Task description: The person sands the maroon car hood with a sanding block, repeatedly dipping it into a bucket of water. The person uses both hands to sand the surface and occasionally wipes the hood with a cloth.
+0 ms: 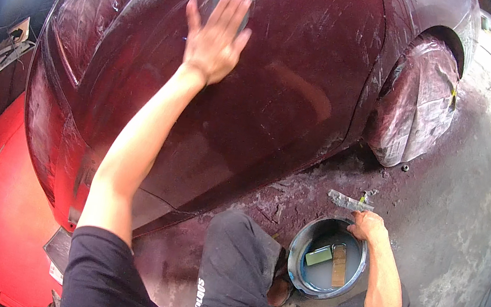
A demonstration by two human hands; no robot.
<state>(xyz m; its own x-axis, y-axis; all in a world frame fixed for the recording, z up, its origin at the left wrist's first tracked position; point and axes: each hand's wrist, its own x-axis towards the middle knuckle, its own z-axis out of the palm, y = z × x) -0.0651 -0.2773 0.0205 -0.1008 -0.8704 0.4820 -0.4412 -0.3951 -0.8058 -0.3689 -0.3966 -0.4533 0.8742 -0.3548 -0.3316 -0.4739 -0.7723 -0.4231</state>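
Note:
My left hand (215, 45) lies flat on a dark maroon car door (249, 129), fingers stretched and thumb apart. Under its fingers shows the edge of a thin dark grey piece (244, 22), mostly hidden. Down at the right, my right hand (368, 226) has its fingers curled over the rim of a round bucket (294, 264). Greyish liquid fills the bucket's bottom. Inside it are a green block (318, 255) and a brown block (339, 266), side by side.
A wheel wrapped in spattered plastic sheeting (412, 108) is at the upper right. Crumpled tape scraps (348, 201) lie on the stained concrete floor (434, 243) beyond the bucket. At the left stands a bright red car panel (6, 201). My bent knee (238, 253) is between door and bucket.

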